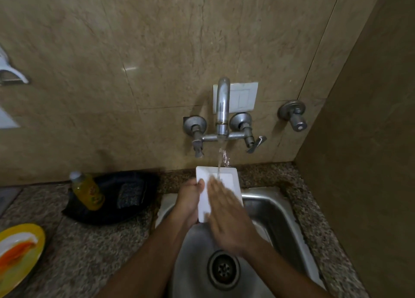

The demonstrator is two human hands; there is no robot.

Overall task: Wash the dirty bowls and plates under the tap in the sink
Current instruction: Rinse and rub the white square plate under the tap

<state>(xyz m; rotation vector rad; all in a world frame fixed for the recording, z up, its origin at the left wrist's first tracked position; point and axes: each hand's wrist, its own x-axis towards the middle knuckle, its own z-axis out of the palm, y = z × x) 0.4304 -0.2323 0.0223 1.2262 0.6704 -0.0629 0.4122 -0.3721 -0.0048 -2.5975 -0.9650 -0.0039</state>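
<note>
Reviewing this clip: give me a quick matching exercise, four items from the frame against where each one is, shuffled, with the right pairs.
Things:
1. white rectangular plate
2. yellow plate
3. yellow bottle
4. drain

Places:
A. bottom of the sink
B. under the running tap
C. counter, far left edge
D. on the dark tray left of the sink

Pairs: 1-B, 2-C, 3-D, 4-A

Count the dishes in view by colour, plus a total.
White: 1, the plate gripped by the left hand, rubbed by the right hand under the tap.
Yellow: 1, the soiled plate on the counter.
Total: 2
</note>
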